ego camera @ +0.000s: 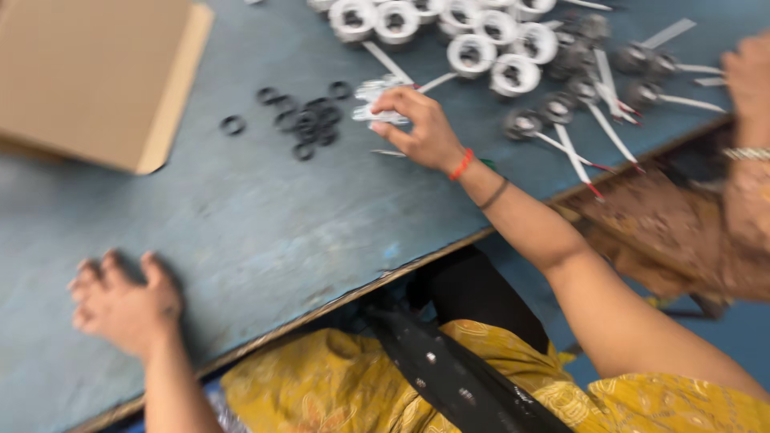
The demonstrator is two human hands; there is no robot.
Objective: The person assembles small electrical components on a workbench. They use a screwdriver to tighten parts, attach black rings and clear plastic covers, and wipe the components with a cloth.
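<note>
Reaching across the blue table (241, 232), the right hand (421, 128) pinches a small bundle of white strips (377, 100) between thumb and fingertips. Black rubber rings (309, 120) lie scattered just left of that hand; white round housings (473, 52) cluster beyond it. The left hand (120, 305) rests flat and empty, fingers spread, near the table edge. Another person's hand (750, 80) shows far right.

cardboard box (96, 76) | upper left on blue table (265, 232); flat, plain brown; apparently unlabelled
</note>
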